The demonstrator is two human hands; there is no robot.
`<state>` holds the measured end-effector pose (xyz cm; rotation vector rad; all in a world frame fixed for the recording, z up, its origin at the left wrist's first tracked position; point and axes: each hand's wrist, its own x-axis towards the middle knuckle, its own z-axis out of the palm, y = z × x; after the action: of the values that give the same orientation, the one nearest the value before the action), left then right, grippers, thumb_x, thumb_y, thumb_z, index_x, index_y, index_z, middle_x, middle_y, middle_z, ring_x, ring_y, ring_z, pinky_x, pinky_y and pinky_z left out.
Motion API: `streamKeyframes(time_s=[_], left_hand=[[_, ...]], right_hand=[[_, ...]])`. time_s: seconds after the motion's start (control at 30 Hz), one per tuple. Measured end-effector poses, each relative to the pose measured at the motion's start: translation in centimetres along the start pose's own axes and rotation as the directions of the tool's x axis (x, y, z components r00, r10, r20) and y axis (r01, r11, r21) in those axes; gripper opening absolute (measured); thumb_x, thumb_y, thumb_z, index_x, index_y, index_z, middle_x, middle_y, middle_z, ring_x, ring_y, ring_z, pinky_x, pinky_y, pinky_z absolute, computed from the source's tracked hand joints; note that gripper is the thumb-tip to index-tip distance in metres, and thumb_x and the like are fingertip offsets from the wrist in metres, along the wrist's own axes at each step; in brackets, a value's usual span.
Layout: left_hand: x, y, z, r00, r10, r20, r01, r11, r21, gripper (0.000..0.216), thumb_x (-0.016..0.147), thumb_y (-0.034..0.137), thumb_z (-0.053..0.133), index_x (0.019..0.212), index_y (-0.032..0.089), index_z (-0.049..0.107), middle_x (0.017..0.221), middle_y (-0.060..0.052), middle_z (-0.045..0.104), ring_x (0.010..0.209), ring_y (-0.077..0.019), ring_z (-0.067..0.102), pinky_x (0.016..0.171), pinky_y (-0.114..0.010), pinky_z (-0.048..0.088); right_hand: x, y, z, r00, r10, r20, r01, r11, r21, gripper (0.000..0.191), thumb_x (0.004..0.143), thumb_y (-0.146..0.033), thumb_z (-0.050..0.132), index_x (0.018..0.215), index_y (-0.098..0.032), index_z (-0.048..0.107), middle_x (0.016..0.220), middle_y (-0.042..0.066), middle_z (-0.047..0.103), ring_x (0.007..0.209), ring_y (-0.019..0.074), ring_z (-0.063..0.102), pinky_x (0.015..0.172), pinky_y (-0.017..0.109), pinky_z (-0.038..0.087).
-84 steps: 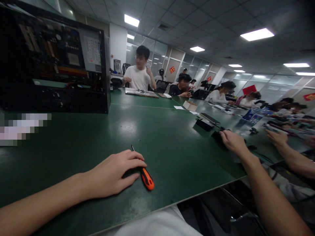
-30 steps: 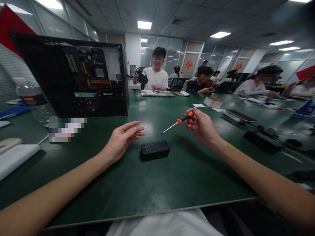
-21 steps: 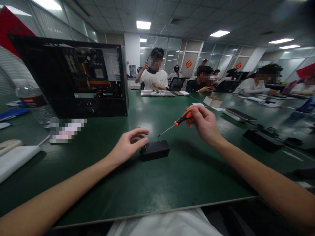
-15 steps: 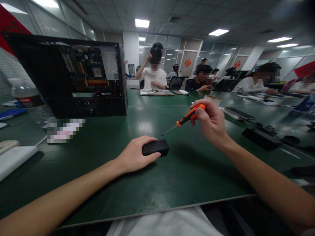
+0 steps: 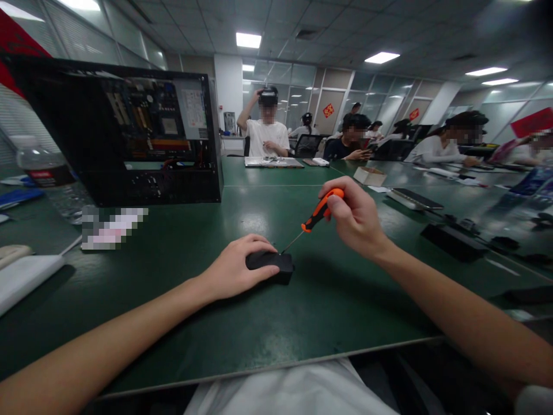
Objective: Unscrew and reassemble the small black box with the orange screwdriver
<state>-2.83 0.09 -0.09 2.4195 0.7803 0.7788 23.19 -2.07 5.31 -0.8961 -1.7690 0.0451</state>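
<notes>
My left hand (image 5: 235, 269) is wrapped round a small black rectangular box (image 5: 283, 265) on the green table, thumb along the near side and fingers over the far side. What kind of device the box is, I cannot tell. In my right hand (image 5: 356, 222) is a screwdriver (image 5: 319, 212) with an orange and black handle, held tilted. Its thin shaft slants down to the left, and the tip meets the top of the box near its far edge. Whether it sits in a screw head is too small to see.
An opened black computer case (image 5: 173, 138) stands at the back left, with a plastic bottle (image 5: 49, 173) beside it. To the right lie a black block (image 5: 453, 241), a phone-like slab (image 5: 415, 199) and a small carton (image 5: 369, 176). Co-workers sit across the green table (image 5: 242, 340).
My right hand has moved left and the screwdriver tip has come down onto the box. The box has tilted slightly under my left hand. The person opposite has lowered their headgear.
</notes>
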Motion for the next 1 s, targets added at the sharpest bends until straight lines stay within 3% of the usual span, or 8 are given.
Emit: streamKeyframes(time_s=[0.27, 0.73, 1.0], left_hand=[[0.1, -0.8, 0.0, 0.998, -0.005, 0.064, 0.009, 0.998, -0.068, 0.03, 0.092, 0.038, 0.07, 0.116, 0.022, 0.073, 0.111, -0.006, 0.069, 0.102, -0.0231, 0.066, 0.093, -0.035, 0.049], [0.2, -1.1, 0.1, 0.998, 0.016, 0.056, -0.012, 0.997, -0.071, 0.031, 0.091, 0.038, 0.071, 0.117, 0.02, 0.073, 0.11, -0.005, 0.072, 0.101, -0.0222, 0.067, 0.091, -0.033, 0.048], [0.2, -1.2, 0.1, 0.998, 0.011, 0.055, -0.006, 0.997, -0.079, 0.032, 0.09, 0.038, 0.072, 0.116, 0.021, 0.073, 0.11, -0.005, 0.071, 0.101, -0.0222, 0.067, 0.09, -0.032, 0.049]], right_hand=[[1.7, -1.0, 0.9, 0.974, -0.167, 0.151, 0.178, 0.982, -0.063, 0.013, 0.099, -0.031, 0.047, 0.094, -0.021, 0.053, 0.07, -0.003, 0.055, 0.056, 0.0096, 0.048, 0.056, 0.024, 0.038], [2.7, -1.3, 0.7, 0.962, -0.18, 0.207, 0.209, 0.97, -0.128, 0.01, 0.096, -0.027, 0.046, 0.091, -0.02, 0.051, 0.069, -0.003, 0.055, 0.056, 0.0097, 0.045, 0.058, 0.023, 0.037], [3.4, -0.8, 1.1, 0.97, -0.115, 0.216, 0.143, 0.983, -0.119, 0.013, 0.096, -0.03, 0.046, 0.091, -0.02, 0.05, 0.069, -0.003, 0.055, 0.058, 0.0101, 0.047, 0.059, 0.024, 0.036]])
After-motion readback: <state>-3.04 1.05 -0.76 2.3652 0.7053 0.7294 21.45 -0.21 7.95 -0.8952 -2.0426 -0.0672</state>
